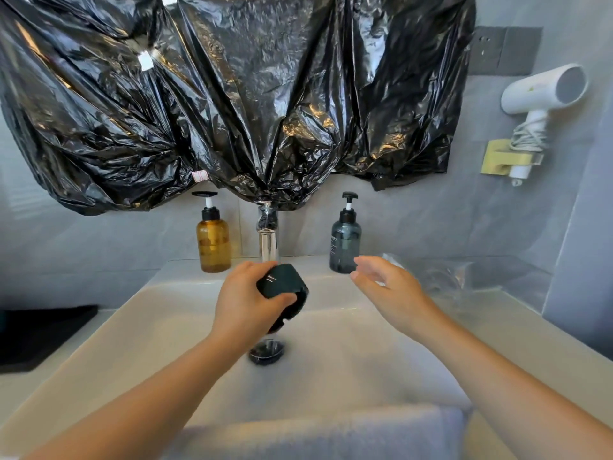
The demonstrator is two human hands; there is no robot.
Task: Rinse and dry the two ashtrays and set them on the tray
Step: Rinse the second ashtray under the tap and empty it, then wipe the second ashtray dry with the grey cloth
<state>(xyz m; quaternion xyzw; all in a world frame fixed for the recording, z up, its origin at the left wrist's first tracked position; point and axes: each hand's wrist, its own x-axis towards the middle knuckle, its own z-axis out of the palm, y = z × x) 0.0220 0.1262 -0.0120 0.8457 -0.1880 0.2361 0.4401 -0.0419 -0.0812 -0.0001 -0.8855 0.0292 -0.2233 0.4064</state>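
My left hand (245, 302) grips a dark green ashtray (282, 287) over the white sink (348, 360), just below the chrome tap (268, 242). The ashtray is tilted, its underside turned toward me. My right hand (384, 285) hovers to the right of it with fingers relaxed and holds nothing. A black tray (36, 333) lies on the counter at the far left. A white towel (325, 433) hangs over the sink's front edge. I see only one ashtray.
An amber pump bottle (213, 240) stands left of the tap and a dark blue one (345, 244) right of it. Black plastic sheeting (232, 94) covers the wall above. A white hairdryer (544, 94) hangs at right. The drain (267, 351) is below the ashtray.
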